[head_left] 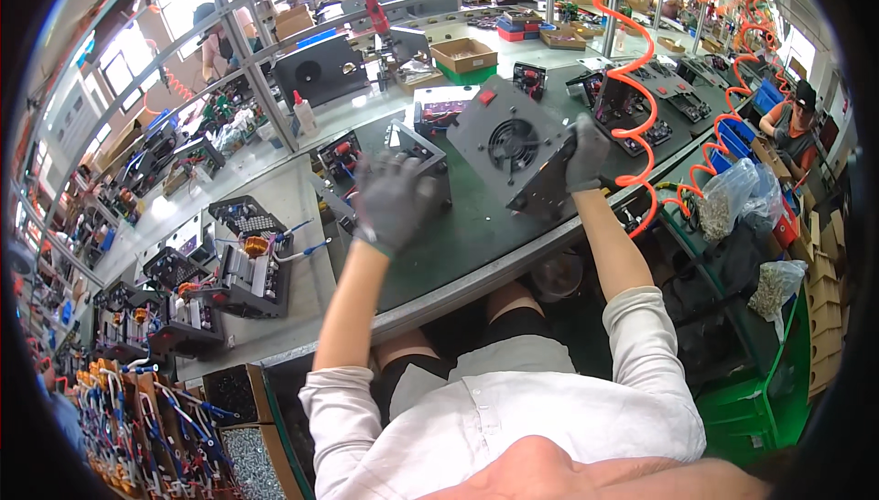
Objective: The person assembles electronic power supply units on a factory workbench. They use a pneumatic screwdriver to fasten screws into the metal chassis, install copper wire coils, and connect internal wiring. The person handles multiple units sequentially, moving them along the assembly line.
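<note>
While my right grip (588, 154) clasps the fan case (477, 134), tilted over the surface (476, 242), my left grip (398, 196) is spread loose over the open unit (427, 148) to its left; the fan (514, 144) looks already fitted, but the unit's innards (341, 154) are exposed, apparently unfinished.

L hand (396, 200) & R hand (587, 157): gloved dk gray. Fan panel (478, 145) at R hand: gray, w/ blk fan (513, 144) & 1 red part (487, 97). Bench mat (472, 245): dk green. Coiled hose (632, 67), right: orange. Shirt (540, 413), near: white. Carton (472, 62), far: brown. Crate (737, 408), near right: bright green.
</note>
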Motion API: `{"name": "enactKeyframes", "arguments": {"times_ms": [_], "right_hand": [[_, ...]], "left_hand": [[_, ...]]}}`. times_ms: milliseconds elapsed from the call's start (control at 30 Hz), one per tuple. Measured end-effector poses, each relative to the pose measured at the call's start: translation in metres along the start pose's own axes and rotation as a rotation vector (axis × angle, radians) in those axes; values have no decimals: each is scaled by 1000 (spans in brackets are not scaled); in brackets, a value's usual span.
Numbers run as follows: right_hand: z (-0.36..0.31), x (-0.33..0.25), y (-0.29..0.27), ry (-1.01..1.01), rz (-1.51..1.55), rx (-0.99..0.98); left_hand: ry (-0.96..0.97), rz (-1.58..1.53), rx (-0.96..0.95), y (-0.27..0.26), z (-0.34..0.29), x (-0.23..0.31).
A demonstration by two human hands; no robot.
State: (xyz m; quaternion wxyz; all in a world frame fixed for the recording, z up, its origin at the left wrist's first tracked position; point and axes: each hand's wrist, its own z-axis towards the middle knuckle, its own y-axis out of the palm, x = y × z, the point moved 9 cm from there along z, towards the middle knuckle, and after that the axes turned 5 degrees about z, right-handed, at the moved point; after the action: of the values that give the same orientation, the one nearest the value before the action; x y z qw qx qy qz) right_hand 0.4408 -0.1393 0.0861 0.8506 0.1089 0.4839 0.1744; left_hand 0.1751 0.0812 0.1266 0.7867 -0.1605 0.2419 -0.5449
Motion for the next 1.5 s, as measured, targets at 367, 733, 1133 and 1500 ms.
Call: {"name": "enactKeyframes", "arguments": {"times_ms": [367, 733, 1133, 1500], "right_hand": [[-86, -38, 81, -604, -422, -295], [-239, 164, 126, 904, 676, -59], [-162, 4, 175, -28, 300, -411], [-211, -68, 226, -584, -254, -1281]], "left_hand": [[-475, -262, -95, 35, -76, -137], [-517, -306, 317, -68, -134, -43], [-746, 17, 272, -87, -188, -103], [-303, -589, 54, -36, -97, -69]]}}
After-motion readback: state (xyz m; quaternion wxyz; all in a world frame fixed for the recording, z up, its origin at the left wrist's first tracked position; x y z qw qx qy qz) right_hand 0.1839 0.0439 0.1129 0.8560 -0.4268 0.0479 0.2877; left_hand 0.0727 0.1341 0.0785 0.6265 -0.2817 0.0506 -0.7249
